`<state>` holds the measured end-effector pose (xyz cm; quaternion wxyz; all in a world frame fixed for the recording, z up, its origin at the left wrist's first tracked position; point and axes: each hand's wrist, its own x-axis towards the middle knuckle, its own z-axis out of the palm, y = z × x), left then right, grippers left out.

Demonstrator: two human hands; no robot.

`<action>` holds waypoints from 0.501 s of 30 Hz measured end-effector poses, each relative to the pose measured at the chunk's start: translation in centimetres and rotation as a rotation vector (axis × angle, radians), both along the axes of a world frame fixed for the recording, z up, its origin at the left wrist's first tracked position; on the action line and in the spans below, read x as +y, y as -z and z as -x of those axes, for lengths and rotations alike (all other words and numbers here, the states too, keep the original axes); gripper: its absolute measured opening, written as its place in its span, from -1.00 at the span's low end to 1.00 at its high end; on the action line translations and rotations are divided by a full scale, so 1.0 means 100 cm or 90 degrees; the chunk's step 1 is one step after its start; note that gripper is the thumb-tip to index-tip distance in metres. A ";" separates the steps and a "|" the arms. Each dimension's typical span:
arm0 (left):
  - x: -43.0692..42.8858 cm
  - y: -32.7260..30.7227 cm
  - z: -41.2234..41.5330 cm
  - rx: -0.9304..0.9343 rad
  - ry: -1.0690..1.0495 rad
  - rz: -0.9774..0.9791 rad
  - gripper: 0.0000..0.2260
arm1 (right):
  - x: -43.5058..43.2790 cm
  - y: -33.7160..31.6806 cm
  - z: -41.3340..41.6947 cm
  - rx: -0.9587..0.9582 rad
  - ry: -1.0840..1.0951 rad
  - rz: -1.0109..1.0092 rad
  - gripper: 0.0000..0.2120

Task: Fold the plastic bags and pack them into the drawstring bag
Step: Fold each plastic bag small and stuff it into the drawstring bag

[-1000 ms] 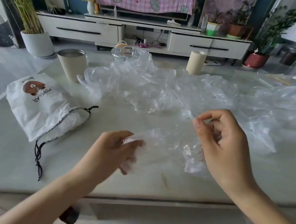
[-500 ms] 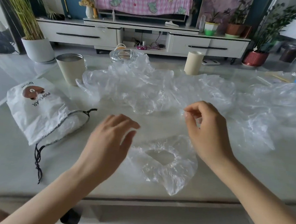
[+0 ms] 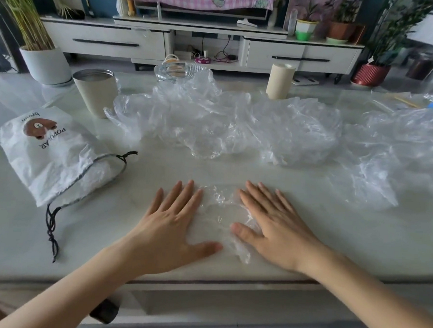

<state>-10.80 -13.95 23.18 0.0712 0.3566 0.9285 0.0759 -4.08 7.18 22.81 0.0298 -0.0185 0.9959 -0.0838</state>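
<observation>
Head view, near table [image 3: 358,236] edge. One clear plastic bag [image 3: 218,212] lies flat at 12 o'clock from the person, close in, pinned under both hands. Left hand [image 3: 173,227] covers its 9 o'clock side, right hand [image 3: 274,230] its 3 o'clock side; a crinkled strip shows in the gap between the two thumbs. Film is too transparent to trace its outline, so long axis cannot be told for sure; it looks to run 9-to-3 under the palms. Both hands are palm down, fingers straight and slightly fanned, tips toward 12, holding nothing, just pressing the film onto the table. Forearms come in from 7 and 5 o'clock. Judgement: smoothing step, fold not yet made; either hand is equally placed to lift an edge. Drawstring bag [image 3: 56,154] lies at 10 o'clock from the left hand, apart from it, mouth turned toward 3 o'clock, black cord trailing toward 6; left hand is the nearer. Loose heap of plastic bags [image 3: 225,123] sits at 12 o'clock beyond the hands, not touching them.
</observation>
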 end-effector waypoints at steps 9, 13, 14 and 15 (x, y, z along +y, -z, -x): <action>-0.013 0.001 -0.008 0.001 0.154 -0.324 -0.56 | -0.007 -0.023 -0.046 0.089 -0.106 0.249 -0.66; -0.014 0.008 -0.008 0.027 0.194 -0.301 -0.72 | -0.002 -0.010 -0.048 0.109 -0.113 0.221 -0.80; -0.013 0.007 -0.007 0.036 0.201 -0.308 -0.77 | -0.002 -0.009 -0.046 0.129 -0.098 0.234 -0.86; -0.011 0.008 -0.007 0.058 0.210 -0.315 -0.79 | -0.003 -0.008 -0.044 0.149 -0.088 0.228 -0.86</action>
